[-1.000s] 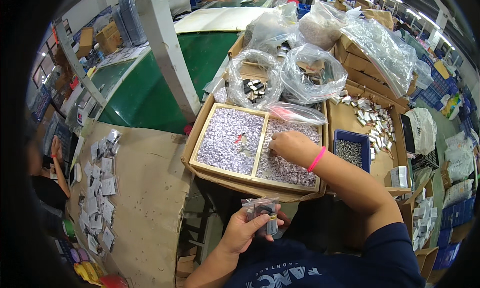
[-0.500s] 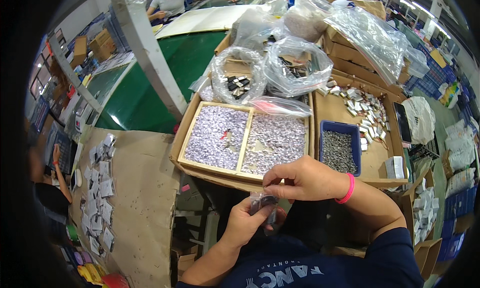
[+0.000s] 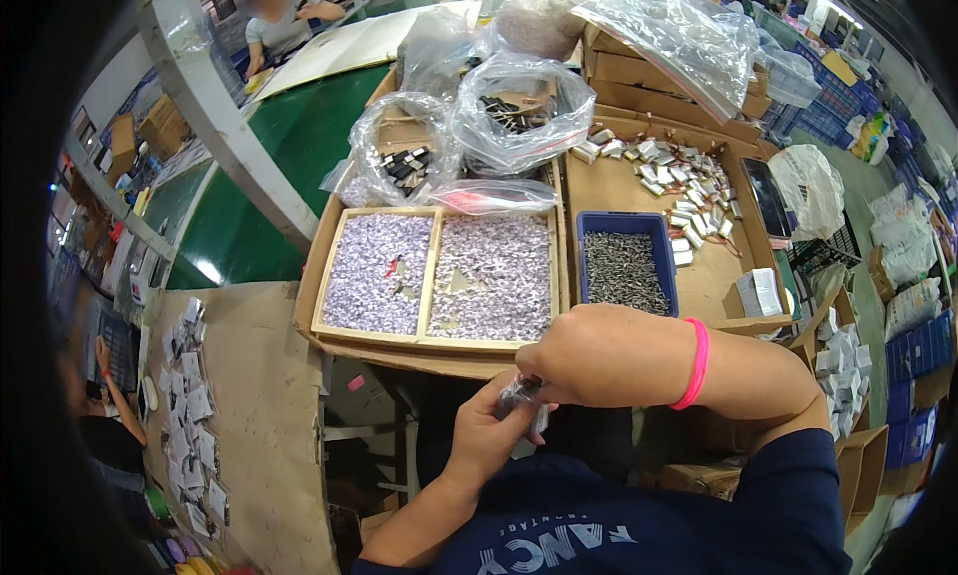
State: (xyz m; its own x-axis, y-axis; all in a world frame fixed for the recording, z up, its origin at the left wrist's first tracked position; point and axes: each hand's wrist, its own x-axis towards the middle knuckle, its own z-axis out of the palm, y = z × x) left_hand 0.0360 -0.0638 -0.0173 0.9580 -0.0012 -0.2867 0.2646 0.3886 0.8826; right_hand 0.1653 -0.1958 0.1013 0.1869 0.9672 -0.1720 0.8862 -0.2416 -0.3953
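Close to my body, my left hand is closed around a small clear plastic bag with something dark inside. My right hand, a pink band at its wrist, bends over the bag's upper end with its fingers pinched together. Its fingertips are mostly hidden, and what they hold cannot be made out. Just beyond the hands lies a wooden tray with two compartments of tiny whitish-purple pieces. To its right stands a blue bin of small metal parts that look like screws.
Small white blocks with wires lie in a cardboard tray at right. Behind the wooden tray, open clear bags hold dark parts. Flat bagged packets cover part of the left table. A grey post rises at left; another person sits beyond.
My right hand has come down over the bag's upper end, covering more of it. The view has shifted, so the trays appear farther left.
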